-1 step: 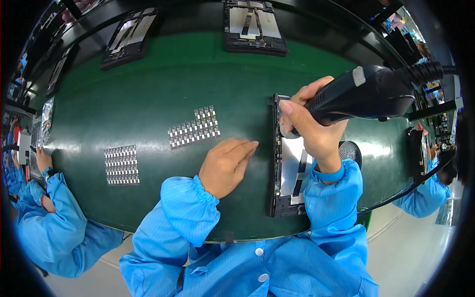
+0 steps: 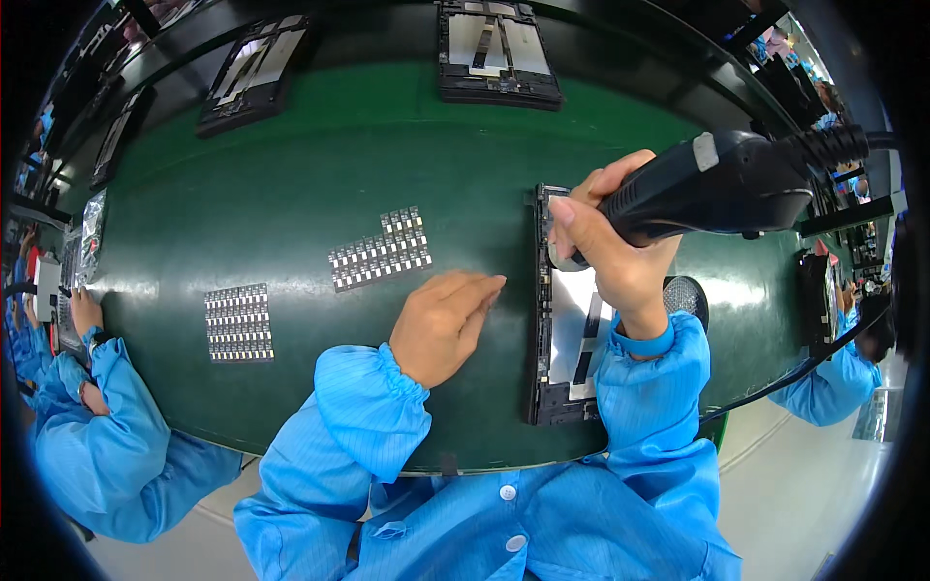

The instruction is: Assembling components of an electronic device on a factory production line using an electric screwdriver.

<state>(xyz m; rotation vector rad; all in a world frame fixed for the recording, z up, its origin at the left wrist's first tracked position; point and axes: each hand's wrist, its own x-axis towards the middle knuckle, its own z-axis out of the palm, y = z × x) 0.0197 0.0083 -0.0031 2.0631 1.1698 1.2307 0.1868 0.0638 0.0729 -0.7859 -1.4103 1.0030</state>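
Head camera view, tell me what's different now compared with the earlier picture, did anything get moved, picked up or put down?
Nothing was visibly picked up or let go; the black handheld tool shows at most a tiny shift. The right hand still grips it over the black-framed device. The left hand and both small-board panels look unchanged.

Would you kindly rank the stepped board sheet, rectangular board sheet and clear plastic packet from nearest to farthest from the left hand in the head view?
1. Stepped board sheet, just beyond the left hand, slightly left.
2. Rectangular board sheet, farther left.
3. Clear plastic packet, at the far left.
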